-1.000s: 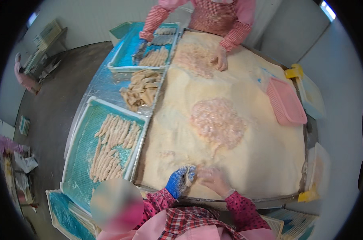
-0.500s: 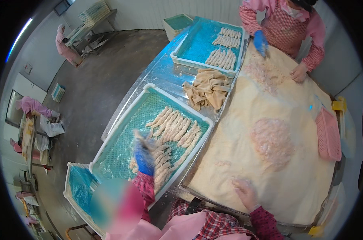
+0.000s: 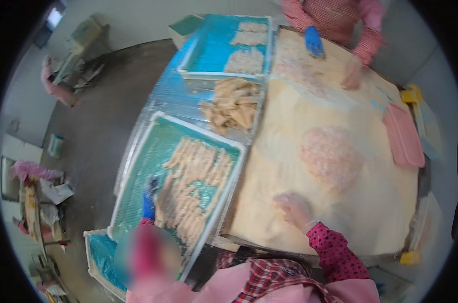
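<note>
My left hand [image 3: 148, 201], in a blue glove, is over the left part of a white-rimmed tray [image 3: 118, 206] with a green mesh bottom. Rows of pale coated meat strips [image 3: 188, 166] lie close beside it; motion smears its fingers. My right hand [image 3: 293, 209], in a thin clear glove, rests low on a bed of cream-coloured breading [image 3: 269, 151]. Its fingers curl down into the crumbs, and whatever is under them is hidden. Beyond it lies a heap of raw pinkish meat pieces [image 3: 331, 157].
Across the table, a co-worker's blue-gloved hand [image 3: 314, 43] and bare-looking hand [image 3: 352, 74] are over the breading. A second tray [image 3: 203, 48] of strips, a crumpled tan cloth [image 3: 234, 103] and a pink basket [image 3: 403, 135] stand around. Another tray [image 3: 100, 252] is at lower left.
The whole view has shifted and blurred. My left hand has moved toward the left side of the strips. My right hand has reached slightly forward, its fingers now lower in the breading.
</note>
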The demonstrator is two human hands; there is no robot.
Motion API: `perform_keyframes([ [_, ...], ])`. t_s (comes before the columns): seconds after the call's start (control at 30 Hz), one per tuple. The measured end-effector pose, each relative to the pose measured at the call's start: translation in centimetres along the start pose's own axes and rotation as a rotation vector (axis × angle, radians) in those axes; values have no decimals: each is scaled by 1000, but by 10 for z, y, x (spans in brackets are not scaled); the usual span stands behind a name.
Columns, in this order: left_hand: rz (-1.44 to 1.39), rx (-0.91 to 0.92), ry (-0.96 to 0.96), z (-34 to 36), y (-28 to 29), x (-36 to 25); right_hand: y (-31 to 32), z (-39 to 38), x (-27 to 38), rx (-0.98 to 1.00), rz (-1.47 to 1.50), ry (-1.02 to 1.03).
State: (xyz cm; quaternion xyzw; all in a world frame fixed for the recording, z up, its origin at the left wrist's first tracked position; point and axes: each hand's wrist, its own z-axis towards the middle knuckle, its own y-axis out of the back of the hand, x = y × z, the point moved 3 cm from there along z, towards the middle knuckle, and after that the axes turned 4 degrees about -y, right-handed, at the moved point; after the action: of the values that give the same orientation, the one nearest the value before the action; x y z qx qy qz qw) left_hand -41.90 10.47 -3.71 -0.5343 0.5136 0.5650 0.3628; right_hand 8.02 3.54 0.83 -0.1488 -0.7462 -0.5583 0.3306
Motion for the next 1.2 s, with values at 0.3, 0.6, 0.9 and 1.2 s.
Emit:
perform_keyframes([
  [0.3,-130,599,-182,-114,-221,-115,62,-138,-60,-208,154,-323],
  [0.6,91,770,-216,-188,-376,-86,58,-133,-33,-427,-56,-360],
  [0.9,-1242,561,723,-215,-382,-77,27,-123,-9,-591,450,-258],
  [1.2,-1274,754,600,-204,-371,-106,52,-138,-12,-478,54,-290],
])
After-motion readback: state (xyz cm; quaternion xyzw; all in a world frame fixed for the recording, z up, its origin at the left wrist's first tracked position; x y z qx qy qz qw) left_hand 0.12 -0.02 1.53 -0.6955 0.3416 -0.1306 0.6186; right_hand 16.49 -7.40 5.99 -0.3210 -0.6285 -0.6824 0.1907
